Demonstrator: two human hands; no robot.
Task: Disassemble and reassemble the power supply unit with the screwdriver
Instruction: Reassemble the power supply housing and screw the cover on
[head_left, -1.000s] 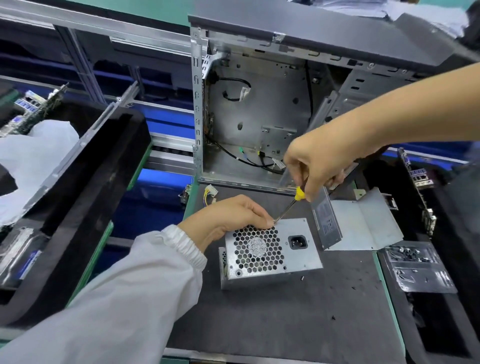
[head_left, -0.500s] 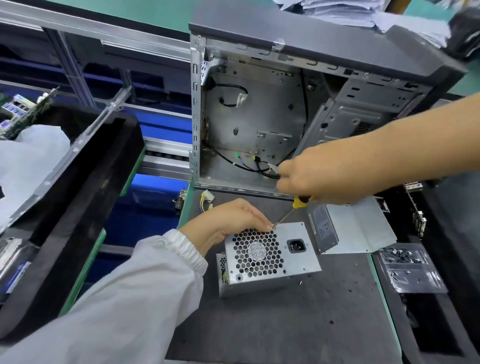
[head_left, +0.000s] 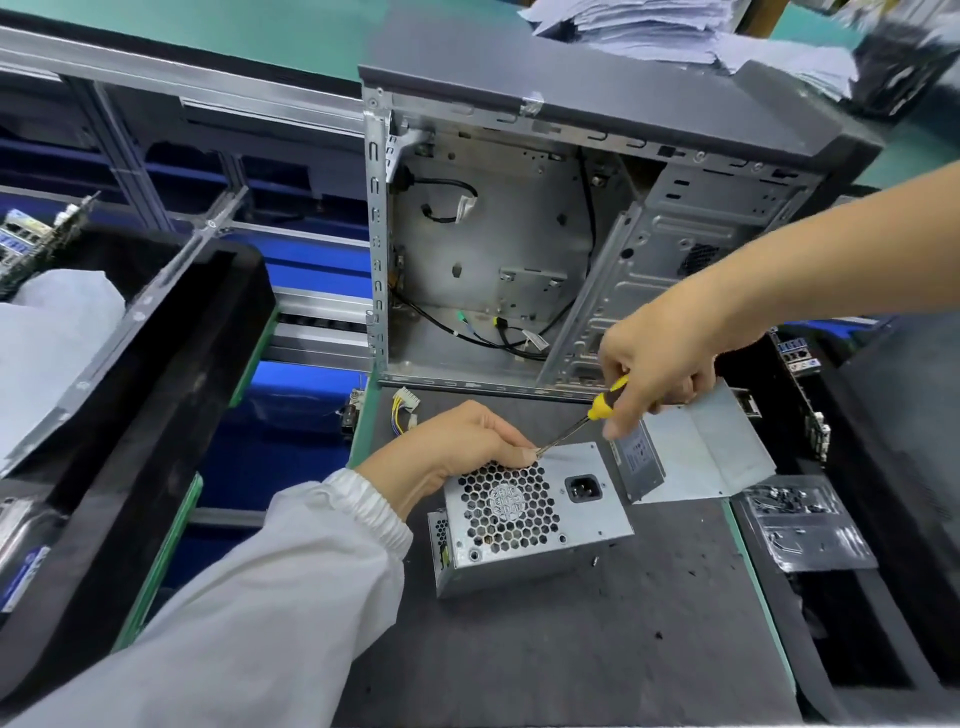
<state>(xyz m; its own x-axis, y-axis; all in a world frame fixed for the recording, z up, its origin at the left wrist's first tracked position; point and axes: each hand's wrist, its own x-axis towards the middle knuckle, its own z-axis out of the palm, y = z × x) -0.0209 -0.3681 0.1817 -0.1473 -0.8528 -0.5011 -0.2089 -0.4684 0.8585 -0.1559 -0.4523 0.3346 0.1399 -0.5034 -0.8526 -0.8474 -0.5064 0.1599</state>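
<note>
Dark grey mat (head_left: 597, 649) covers the counter, green edge strip (head_left: 753, 561) along its right side. Open computer case (head_left: 519, 249) stands at the back, cables inside. Black foam tray (head_left: 156, 364) on the left, white plastic bag (head_left: 47, 343) in it. Aluminium frame rails (head_left: 171, 88) behind. Paper stack (head_left: 649, 26) top right. Even, bright light.
</note>
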